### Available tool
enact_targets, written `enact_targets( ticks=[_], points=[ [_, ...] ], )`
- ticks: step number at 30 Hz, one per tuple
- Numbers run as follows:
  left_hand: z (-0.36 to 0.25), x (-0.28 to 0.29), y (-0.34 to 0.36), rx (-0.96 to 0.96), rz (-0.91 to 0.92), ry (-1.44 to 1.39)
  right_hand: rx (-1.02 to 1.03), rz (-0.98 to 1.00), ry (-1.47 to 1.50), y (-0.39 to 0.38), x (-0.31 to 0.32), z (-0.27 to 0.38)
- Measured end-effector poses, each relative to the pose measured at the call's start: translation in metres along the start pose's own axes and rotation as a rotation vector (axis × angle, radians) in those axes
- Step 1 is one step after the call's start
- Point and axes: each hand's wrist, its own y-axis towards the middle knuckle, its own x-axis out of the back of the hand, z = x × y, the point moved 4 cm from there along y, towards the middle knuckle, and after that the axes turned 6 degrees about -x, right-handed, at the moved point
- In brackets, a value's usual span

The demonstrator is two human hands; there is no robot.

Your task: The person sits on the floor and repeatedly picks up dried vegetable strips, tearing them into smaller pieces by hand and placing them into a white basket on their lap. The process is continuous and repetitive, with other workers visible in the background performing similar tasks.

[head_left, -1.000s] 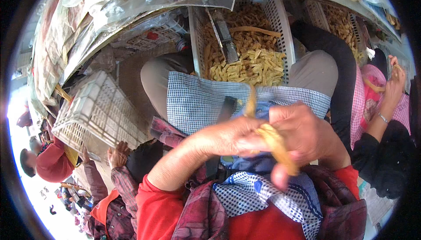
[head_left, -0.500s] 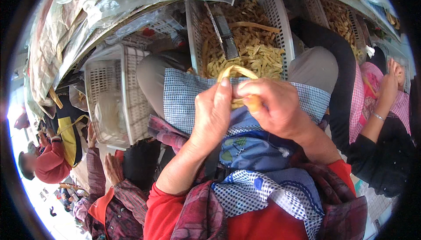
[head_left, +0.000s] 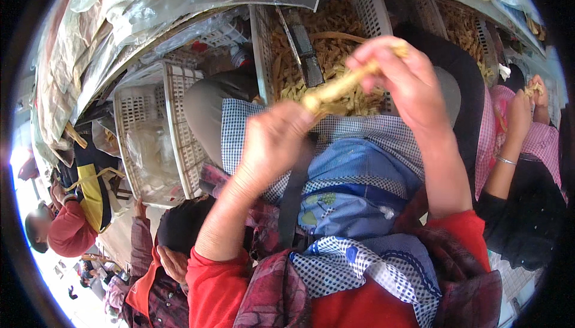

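Both hands (head_left: 274, 138) grip a yellowish strip (head_left: 340, 90), the right (head_left: 414, 82) extended farther forward.

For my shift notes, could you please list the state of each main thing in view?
Left hand: closed on the yellow strip's near end, blurred.
Right hand: gripping its far end.
Yellow strip: held up between both hands, slanting.
Middle crate: open-topped, holding many yellow-brown pieces.
Dark bar: slanted over the middle crate.
Left crate: open, clear plastic inside.
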Motion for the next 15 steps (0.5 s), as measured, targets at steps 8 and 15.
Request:
enact_targets(
  ticks=[8, 15],
  points=[
    [0.072, -0.003, 0.028, 0.395, -0.151, -0.16, 0.188, -0.274, -0.944, 0.062, -0.013, -0.036],
    [-0.025, -0.034, -0.023, -0.1, 0.314, 0.493, 0.42, 0.158, -0.936, -0.041, -0.035, 0.001]
  ],
)
